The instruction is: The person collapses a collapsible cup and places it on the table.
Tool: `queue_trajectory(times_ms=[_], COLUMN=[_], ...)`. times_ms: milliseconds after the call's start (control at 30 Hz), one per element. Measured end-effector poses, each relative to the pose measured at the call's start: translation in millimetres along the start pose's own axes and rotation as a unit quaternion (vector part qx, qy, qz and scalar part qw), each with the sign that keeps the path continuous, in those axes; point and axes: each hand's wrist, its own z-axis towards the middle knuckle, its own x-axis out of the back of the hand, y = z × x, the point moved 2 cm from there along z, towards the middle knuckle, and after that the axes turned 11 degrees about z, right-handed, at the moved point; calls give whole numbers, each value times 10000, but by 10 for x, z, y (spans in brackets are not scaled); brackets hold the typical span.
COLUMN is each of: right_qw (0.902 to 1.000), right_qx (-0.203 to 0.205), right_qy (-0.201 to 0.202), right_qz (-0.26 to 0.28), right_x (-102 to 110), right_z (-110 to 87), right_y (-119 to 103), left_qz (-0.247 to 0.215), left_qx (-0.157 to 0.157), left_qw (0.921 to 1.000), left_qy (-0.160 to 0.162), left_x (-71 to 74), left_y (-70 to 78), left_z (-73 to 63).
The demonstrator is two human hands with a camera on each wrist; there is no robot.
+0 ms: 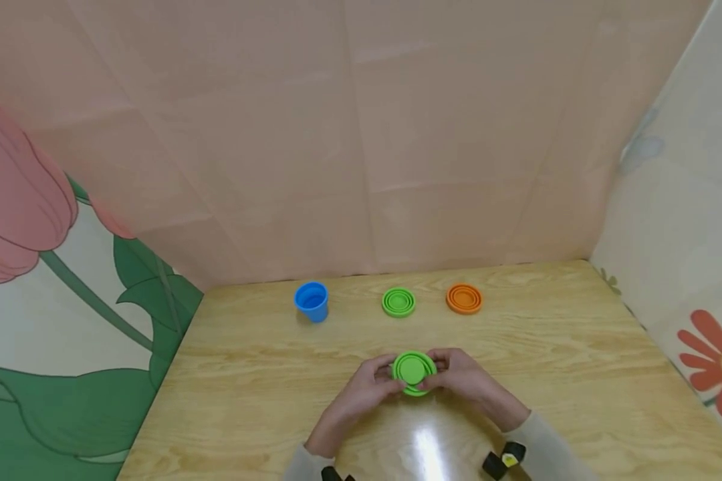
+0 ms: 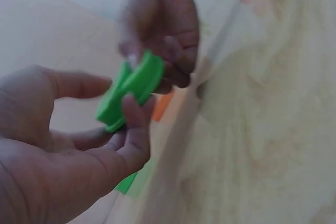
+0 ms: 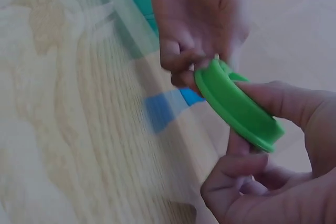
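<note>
Table [image 1: 234, 401]: wood-grained.
Left hand [image 1: 366, 386]: pinches left edge of green cup [image 1: 413, 369].
Right hand [image 1: 463, 379]: pinches its right edge.
Blue cup [image 1: 313, 304]: upright, back left.
Green cup: flattened, between the hands.
Orange disc [image 1: 464, 298]: back right.
Green disc [image 1: 398, 302]: left of orange.

No txt, nos. or logos legible in pics.

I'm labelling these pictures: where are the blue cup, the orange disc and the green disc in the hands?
Blue cup [image 1: 317, 314]: head view, outer wall below rim.
Orange disc [image 1: 464, 299]: head view, middle of its rings.
Held green disc [image 1: 412, 369]: head view, flat round middle.
</note>
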Motion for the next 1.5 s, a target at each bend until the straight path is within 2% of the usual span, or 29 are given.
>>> queue_trajectory(times_ms=[133, 300, 500, 800, 1000, 1167, 1333, 1500], right_qw=[9989, 9956, 9935, 9945, 9984, 9959, 9924, 9898], right_qx=[-25, -105, -150, -195, 123, 673, 866, 1082], right_qy=[-375, -783, -830, -642, -406, -555, -760, -715], right_qz=[277, 496, 759, 800, 387, -242, -440, -583], right_x=[49, 85, 100, 134, 146, 127, 93, 69], right_z=[-11, -22, 15, 8, -2, -41, -69, -59], right_y=[-32, -22, 18, 0, -48, -109, -125, -142], left_qz=[-376, -441, -566, -679, -879, -1312, -1531, -1647], left_qx=[109, 338, 427, 396, 344, 469, 554, 570], left_qw=[9992, 9985, 9974, 9966, 9950, 9897, 9865, 9847], left_qy=[-108, -24, 89, 231, 311, 329, 165, -5], left_x=[41, 69, 91, 76, 113, 160, 174, 165], left_y=[10, 19, 37, -17, -37, -53, -49, -32], left_z=[22, 5, -28, -18, 21, 42, 37, 31])
